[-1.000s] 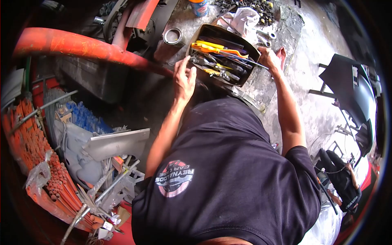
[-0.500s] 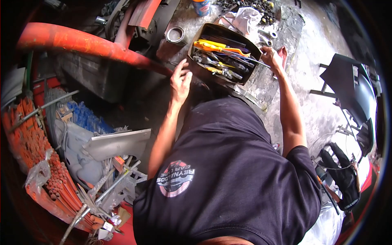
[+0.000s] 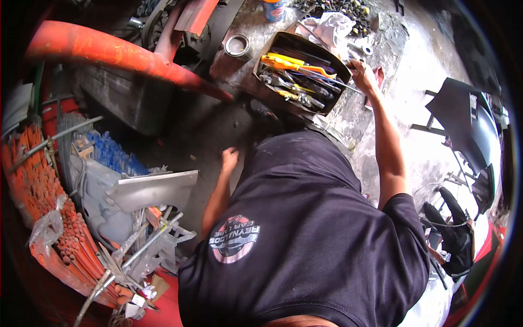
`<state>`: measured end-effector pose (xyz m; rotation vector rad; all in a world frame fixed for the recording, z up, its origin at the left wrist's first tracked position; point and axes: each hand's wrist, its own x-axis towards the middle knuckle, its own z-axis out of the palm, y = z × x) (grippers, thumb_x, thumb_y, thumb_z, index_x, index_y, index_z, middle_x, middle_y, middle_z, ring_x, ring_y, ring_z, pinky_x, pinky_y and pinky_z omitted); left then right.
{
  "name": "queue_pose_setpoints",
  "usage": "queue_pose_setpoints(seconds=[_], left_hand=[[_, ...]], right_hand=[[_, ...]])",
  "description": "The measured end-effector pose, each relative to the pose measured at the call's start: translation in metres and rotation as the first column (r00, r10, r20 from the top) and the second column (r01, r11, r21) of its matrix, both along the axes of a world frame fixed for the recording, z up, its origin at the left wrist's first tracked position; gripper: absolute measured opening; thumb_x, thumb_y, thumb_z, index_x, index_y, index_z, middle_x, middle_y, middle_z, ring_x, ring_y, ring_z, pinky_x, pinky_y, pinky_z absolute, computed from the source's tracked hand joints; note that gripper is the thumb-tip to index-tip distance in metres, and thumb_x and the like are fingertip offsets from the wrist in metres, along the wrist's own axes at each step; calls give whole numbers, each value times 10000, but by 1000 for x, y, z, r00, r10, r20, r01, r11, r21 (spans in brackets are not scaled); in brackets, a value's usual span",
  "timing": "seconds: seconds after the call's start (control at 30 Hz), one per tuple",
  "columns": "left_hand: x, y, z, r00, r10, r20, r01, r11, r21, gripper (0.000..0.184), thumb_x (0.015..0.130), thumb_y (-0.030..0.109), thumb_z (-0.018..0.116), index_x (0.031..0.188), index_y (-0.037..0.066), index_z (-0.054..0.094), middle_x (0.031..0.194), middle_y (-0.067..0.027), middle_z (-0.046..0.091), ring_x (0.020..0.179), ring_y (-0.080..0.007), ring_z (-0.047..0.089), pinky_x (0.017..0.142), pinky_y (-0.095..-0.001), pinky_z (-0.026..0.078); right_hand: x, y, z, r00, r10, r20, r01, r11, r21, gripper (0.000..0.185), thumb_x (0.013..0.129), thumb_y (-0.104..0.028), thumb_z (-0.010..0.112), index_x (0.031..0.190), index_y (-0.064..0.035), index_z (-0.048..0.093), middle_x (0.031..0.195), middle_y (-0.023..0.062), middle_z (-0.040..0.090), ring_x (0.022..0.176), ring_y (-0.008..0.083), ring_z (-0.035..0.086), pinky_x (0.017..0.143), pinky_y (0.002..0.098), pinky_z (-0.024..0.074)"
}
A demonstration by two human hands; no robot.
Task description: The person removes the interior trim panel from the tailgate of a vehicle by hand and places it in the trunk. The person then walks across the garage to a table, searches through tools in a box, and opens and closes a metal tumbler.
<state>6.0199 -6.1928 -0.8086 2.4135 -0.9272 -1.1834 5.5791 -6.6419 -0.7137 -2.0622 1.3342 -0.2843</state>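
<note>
An open box (image 3: 305, 106) of hand tools stands on the worktop in front of me. Inside lie orange-yellow handled tools (image 3: 297, 64), several pliers (image 3: 294, 87) and a thin metal shaft that crosses the right rim. My right hand (image 3: 360, 75) is at the box's right corner, fingers closed on its edge. Low beside my left thigh is my left hand (image 3: 230, 158), its fingers curled in, with no object visible in it. A round open can (image 3: 237, 46) stands left of the box.
White cloth (image 3: 329, 28), small loose parts (image 3: 351, 13) and a blue can (image 3: 273, 10) lie beyond the box. A red tubular frame (image 3: 114, 52) crosses at upper left. Orange tubes (image 3: 71, 240) and a metal panel (image 3: 155, 191) are at left. A dark body panel (image 3: 463, 117) stands right.
My left hand has dropped from beside the box down toward my thigh, and its spread fingers have curled in. My right hand stays at the box's right corner.
</note>
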Motion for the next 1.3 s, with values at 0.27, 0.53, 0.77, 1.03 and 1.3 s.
queue_pose_setpoints(seconds=[0.27,0.53,0.77,1.03,1.3], left_hand=[[-22,-20,-3,995,-86,-43,81,991,-109,313,899,189,614,1122,20,753,984,-178,767,869,-280,737,804,-383,569],[-19,-63,22,986,16,-164,-33,994,-107,298,918,163,612,1138,22,755,1071,-166,764,1020,-251,718,922,-345,526],[-16,-56,13,992,-26,-123,15,995,-94,293,929,168,609,1139,27,756,1072,-174,764,1017,-250,726,907,-348,536],[-24,-57,23,990,12,-139,-13,1000,-11,296,927,177,607,1142,44,761,1012,-158,772,899,-225,731,805,-348,558],[-24,-56,14,993,-2,-122,-12,994,-106,300,929,182,606,1137,30,759,961,-145,772,828,-199,722,730,-342,561]], right_hand=[[7,-3,-6,995,40,90,-42,999,21,262,950,-215,659,1133,-36,714,939,178,752,820,272,727,768,394,540],[-11,-8,0,993,-90,71,83,992,94,351,895,-211,631,1198,-66,733,936,121,766,825,210,713,785,332,536],[-14,-4,3,923,-281,264,144,886,440,318,959,-290,640,1200,-113,751,870,20,717,636,34,561,559,215,433],[-7,-4,-3,832,-329,448,90,875,476,274,1019,-231,584,1162,-27,698,902,60,694,616,72,596,546,238,473],[-6,-10,1,876,-323,358,139,880,455,352,1004,-259,628,1229,8,675,1006,83,737,836,106,669,666,230,493]])
